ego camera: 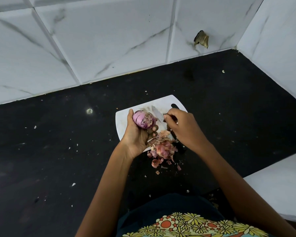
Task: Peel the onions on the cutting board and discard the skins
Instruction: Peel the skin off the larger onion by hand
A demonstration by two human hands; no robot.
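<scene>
Left hand (137, 134) fingers curl around the onion (144, 119), long axis lying left-right; right hand (181, 124) pinches the knife (158, 115).

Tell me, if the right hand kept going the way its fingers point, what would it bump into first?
Probably the onion. The right hand points leftward across the white cutting board, toward the onion that the left hand holds up. The knife it holds would likely arrive first, though depth is hard to judge.

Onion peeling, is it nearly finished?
Partly. The onion in the left hand shows purple flesh, so most skin is off. The right hand holds a knife beside it. The skins lie piled at the cutting board edge, not yet discarded.
</scene>
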